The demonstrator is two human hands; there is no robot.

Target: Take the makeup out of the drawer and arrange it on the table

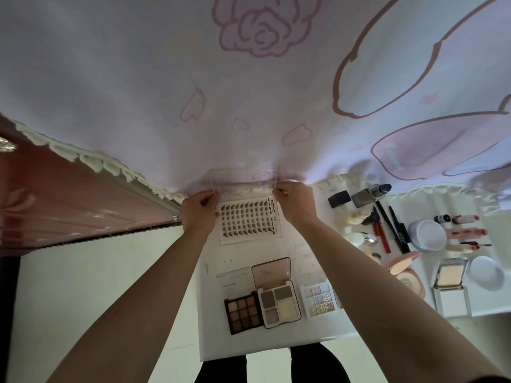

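Clear plastic lash box (249, 219) sat at twelve o'clock, pinched by the left hand (197, 214) and right hand (297, 205), with palettes (279, 304) at six o'clock already laid out, so little seemed left.

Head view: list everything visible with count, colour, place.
white false-lash tray: one, black lashes, white table centre
clear plastic lid: one, transparent, above that tray
black nine-pan eyeshadow palette: one, near edge
beige four-pan palette: one, open, beside it
white glitter palette: one, further right
round white jars: two, right
black and red pencils: several, right rear
square white powder compact: one, open, right
pink floral cloth: one, behind table
left hand: pinches lid
right hand: pinches lid
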